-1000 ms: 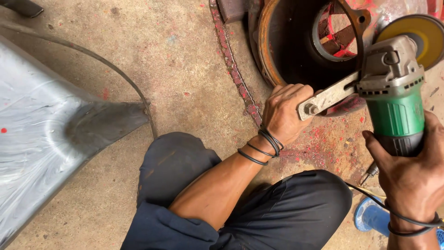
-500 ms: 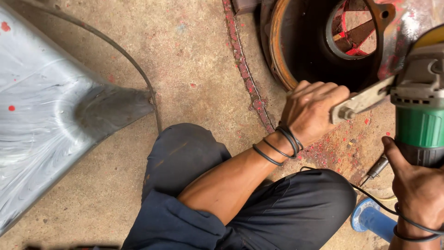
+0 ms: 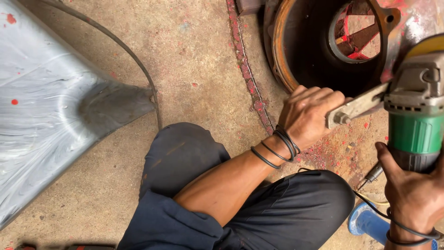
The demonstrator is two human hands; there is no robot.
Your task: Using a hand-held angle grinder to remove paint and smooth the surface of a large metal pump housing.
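A green and grey angle grinder point(image 3: 415, 115) with a yellow disc at its top sits at the right edge. My right hand point(image 3: 414, 187) grips its body from below. My left hand point(image 3: 311, 113) is closed around a flat metal wrench point(image 3: 358, 107) that is set against the grinder's head. Black bands ring my left wrist. Just beyond both hands stands a rusty round metal drum point(image 3: 303, 51) with a red-painted hub inside.
A large grey sheet-metal panel point(image 3: 51, 106) fills the left side, with a thin black cable point(image 3: 134, 60) curving along it. A screwdriver point(image 3: 371, 176) and a blue sandal point(image 3: 370, 222) lie on the concrete floor by my dark-trousered knees. Red paint flakes dot the floor.
The view has shifted so the grinder and drum sit further right and higher. My left hand stays on the wrench, my right hand stays on the grinder.
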